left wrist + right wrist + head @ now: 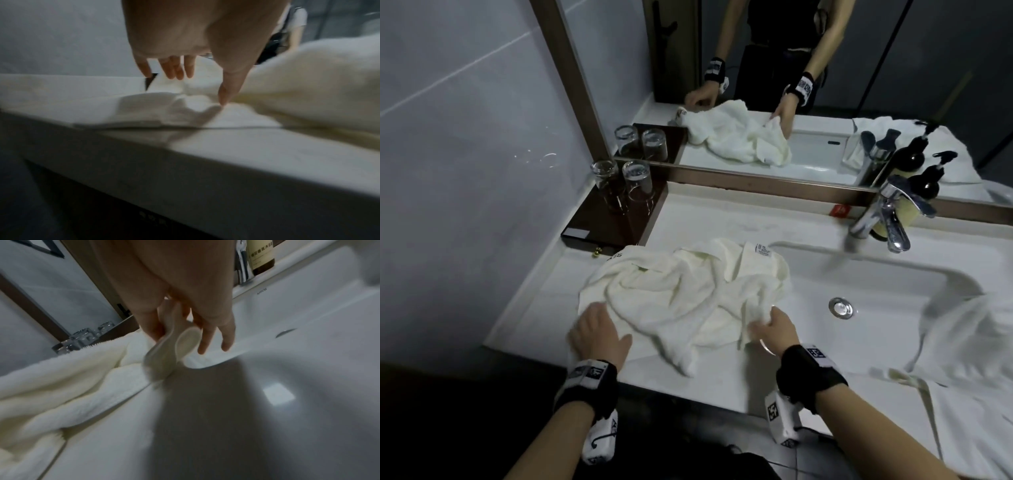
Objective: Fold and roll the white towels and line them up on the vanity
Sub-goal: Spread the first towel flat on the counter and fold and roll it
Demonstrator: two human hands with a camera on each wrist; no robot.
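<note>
A person's left hand lies with straight fingers on the near left corner of a crumpled white towel on a white vanity, the thumb tip touching the cloth in the left wrist view, while the right hand pinches the towel's near right edge between thumb and fingers at the rim of the sink. The towel spreads away from both hands toward the mirror, bunched in folds between them, its label lying at the far right corner beside the basin. A second white towel lies partly over the sink's right side, well apart from the hands. Farther back, two upturned glasses stand on a dark tray at the left, and a chrome tap rises behind the basin beside a dark pump bottle
</note>
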